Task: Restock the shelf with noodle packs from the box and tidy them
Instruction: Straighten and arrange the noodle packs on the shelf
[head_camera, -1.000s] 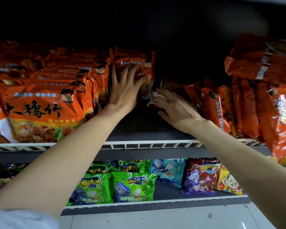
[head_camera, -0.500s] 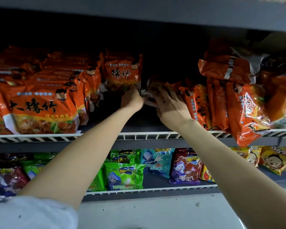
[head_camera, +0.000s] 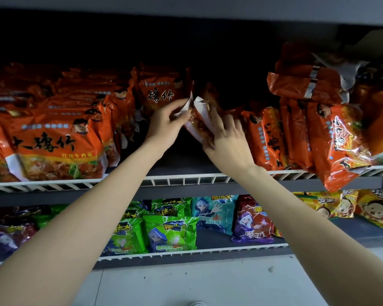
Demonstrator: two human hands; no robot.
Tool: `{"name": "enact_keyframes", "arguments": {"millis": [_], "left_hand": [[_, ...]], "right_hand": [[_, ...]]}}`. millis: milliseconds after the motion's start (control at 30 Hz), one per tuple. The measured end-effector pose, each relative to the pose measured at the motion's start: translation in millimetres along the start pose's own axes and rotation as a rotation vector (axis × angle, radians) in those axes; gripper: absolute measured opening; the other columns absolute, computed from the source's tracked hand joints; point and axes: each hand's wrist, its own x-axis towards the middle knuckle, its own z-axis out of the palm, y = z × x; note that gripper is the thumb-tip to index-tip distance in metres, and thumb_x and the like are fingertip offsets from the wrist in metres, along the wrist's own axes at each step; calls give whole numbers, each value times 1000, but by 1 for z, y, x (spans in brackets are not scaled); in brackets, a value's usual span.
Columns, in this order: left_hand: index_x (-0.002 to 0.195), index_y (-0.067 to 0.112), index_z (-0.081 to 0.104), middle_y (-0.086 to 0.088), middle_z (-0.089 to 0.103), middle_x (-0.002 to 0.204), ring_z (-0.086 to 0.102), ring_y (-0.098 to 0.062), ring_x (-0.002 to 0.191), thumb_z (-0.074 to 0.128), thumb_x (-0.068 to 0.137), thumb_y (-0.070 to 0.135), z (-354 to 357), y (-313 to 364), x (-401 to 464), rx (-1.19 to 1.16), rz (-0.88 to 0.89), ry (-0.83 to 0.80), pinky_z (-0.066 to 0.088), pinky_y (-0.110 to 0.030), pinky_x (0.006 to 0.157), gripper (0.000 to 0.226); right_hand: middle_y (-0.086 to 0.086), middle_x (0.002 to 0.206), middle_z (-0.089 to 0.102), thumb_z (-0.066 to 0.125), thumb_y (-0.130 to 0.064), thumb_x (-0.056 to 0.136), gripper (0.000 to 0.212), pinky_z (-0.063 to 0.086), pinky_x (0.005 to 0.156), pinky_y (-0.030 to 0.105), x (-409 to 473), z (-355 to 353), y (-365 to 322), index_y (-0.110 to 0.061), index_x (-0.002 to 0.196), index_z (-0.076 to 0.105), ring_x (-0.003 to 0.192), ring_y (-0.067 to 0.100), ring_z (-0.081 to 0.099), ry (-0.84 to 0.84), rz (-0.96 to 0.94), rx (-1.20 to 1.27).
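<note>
Orange noodle packs fill the upper shelf [head_camera: 186, 180]. A neat upright row [head_camera: 53, 140] stands on the left, and leaning, jumbled packs [head_camera: 332, 138] crowd the right. In the gap between them a tilted noodle pack [head_camera: 202, 120] is gripped by both hands. My left hand [head_camera: 166, 127] pinches its white sealed edge beside an upright pack [head_camera: 161, 93] at the back. My right hand [head_camera: 227, 140] wraps its lower right side. The box is not in view.
A white wire rail fronts each shelf. The lower shelf [head_camera: 241, 241] holds green [head_camera: 170, 233], teal, purple [head_camera: 252, 221] and yellow [head_camera: 374, 206] snack packs. One orange pack [head_camera: 341, 160] overhangs the upper rail at the right. Pale floor lies below.
Both hands have come together and lifted a pack out of the gap, tilting it up. Earlier my left hand was flat against the upright back pack.
</note>
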Motion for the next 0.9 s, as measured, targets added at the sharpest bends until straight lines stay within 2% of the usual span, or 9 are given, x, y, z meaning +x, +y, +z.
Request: {"name": "enact_keyframes", "arguments": {"millis": [100, 200, 267, 300, 400, 567, 633, 767, 900], "left_hand": [[104, 46, 62, 2, 62, 119, 55, -19, 116, 59, 89, 15, -31, -4, -10, 47, -71, -54, 43, -42, 102, 35], [104, 21, 61, -4, 63, 101, 60, -18, 92, 46, 89, -2, -46, 1, -12, -85, -271, -106, 53, -25, 76, 32], [96, 15, 61, -3, 64, 92, 60, -17, 81, 45, 91, 8, -47, 9, -10, -209, -396, -57, 52, -25, 64, 18], [98, 16, 62, -1, 67, 93, 63, -18, 84, 49, 93, 24, -46, 13, -8, -242, -447, -28, 53, -27, 67, 16], [128, 25, 54, 2, 59, 129, 52, -17, 122, 65, 61, 75, -41, 18, -3, -17, -478, -139, 38, -40, 105, 84], [138, 25, 44, 14, 49, 133, 42, -8, 127, 79, 70, 39, -39, 16, -5, 153, -302, -197, 30, -31, 108, 77], [144, 26, 35, 11, 41, 144, 35, -7, 133, 82, 65, 41, -48, 12, -11, 142, -254, -179, 28, -32, 109, 93], [143, 26, 36, 11, 42, 143, 38, -1, 129, 81, 71, 24, -60, 15, -31, 65, -165, -136, 33, -28, 110, 84], [137, 27, 37, 16, 45, 129, 45, 13, 109, 69, 80, -1, -67, 18, -36, 11, -68, 40, 41, 2, 79, 72]], "right_hand": [[20, 132, 37, 64, -26, 81, 67, 37, 97, 45, -1, -2, -16, -12, 141, 37, 116, 38, 37, -111, 56, 75], [17, 141, 25, 65, -31, 80, 65, 35, 102, 47, -1, -2, -28, -20, 138, 39, 123, 39, 28, -169, 98, 207], [15, 144, 25, 66, -34, 80, 64, 36, 102, 48, -3, -4, -31, -23, 137, 39, 125, 40, 29, -227, 101, 232], [13, 142, 30, 65, -35, 81, 63, 38, 101, 48, -4, -4, -31, -24, 138, 39, 124, 40, 32, -247, 94, 218], [6, 136, 43, 62, -38, 83, 58, 37, 102, 48, -9, -7, -24, -28, 136, 43, 122, 37, 39, -257, 43, 225], [8, 128, 49, 57, -29, 91, 36, 38, 97, 38, -23, -16, -9, -19, 125, 54, 120, 28, 40, -6, 184, 417], [13, 134, 40, 58, -32, 91, 48, 35, 95, 38, -27, -18, -5, -15, 134, 44, 122, 32, 36, 52, 310, 341], [19, 141, 30, 58, -43, 90, 79, 38, 84, 37, -26, -18, -14, -21, 150, 13, 124, 37, 36, 4, 346, 250], [22, 143, 31, 63, -47, 86, 98, 38, 82, 33, -14, -13, -22, -21, 151, -5, 121, 40, 44, -12, 382, 428]]}}
